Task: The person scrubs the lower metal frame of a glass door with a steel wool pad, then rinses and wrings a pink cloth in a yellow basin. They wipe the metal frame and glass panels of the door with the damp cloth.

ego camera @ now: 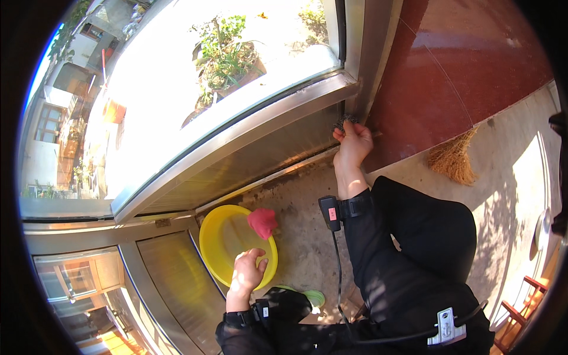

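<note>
My right hand [355,142] pinches a dark metal scouring pad [345,123] against the lower corner of the metal door frame [310,95], beside the ribbed lower panel [266,151]. My left hand [247,270] is over the near rim of a yellow plastic basin [276,255], its fingers slightly curled and apart, with nothing in them. The basin stands on the floor where two panels meet. A pink cloth [262,223] hangs over its right rim.
A dark red glossy surface [426,80] lies at the upper right, with a straw broom [455,159] partly under its edge. A green slipper [315,298] is by my knee. Potted plants [226,57] show through the glass. Red wooden legs [517,313] stand at the lower right.
</note>
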Tool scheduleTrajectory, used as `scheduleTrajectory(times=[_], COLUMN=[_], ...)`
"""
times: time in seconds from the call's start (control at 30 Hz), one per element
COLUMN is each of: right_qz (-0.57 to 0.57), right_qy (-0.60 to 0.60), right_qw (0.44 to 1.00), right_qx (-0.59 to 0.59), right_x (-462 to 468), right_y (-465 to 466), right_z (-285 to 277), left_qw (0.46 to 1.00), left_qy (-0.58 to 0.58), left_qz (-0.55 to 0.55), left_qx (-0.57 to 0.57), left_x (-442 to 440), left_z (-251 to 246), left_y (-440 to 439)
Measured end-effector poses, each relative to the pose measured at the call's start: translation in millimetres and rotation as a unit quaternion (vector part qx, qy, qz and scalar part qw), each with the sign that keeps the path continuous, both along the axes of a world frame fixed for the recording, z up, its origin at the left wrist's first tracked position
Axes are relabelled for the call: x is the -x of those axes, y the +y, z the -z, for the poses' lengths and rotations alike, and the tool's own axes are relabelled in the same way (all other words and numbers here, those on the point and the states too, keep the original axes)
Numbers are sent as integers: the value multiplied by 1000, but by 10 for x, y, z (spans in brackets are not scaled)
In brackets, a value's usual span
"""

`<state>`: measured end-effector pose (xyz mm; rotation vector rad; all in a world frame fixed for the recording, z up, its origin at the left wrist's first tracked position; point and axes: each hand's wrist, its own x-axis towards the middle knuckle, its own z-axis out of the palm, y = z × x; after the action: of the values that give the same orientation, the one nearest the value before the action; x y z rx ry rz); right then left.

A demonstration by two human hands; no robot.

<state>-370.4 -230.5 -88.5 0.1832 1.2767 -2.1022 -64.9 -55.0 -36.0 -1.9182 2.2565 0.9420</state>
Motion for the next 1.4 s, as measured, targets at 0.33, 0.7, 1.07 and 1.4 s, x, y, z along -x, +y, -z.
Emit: scheduleTrajectory(times=[0.33, 0.7, 1.07, 1.4], right_qz=[-20, -6, -18, 21], right_qy=[65, 111, 229, 563], right_qw=[998, 988, 972, 826], right_qx=[18, 109, 40, -21], right_x=[-1, -46, -408, -751], right_y=[-26, -8, 107, 48], right_z=[-364, -523, -529, -705], left_qw=[1000, 999, 997, 998], left_qy=[-9, -37, 12, -6], left_qz=[-5, -18, 12, -7], left_qx=[-12, -18, 74, 65], left_x=[12, 28, -132, -243], left_z=[-17, -82, -141, -250], left_y=[12, 87, 221, 393])
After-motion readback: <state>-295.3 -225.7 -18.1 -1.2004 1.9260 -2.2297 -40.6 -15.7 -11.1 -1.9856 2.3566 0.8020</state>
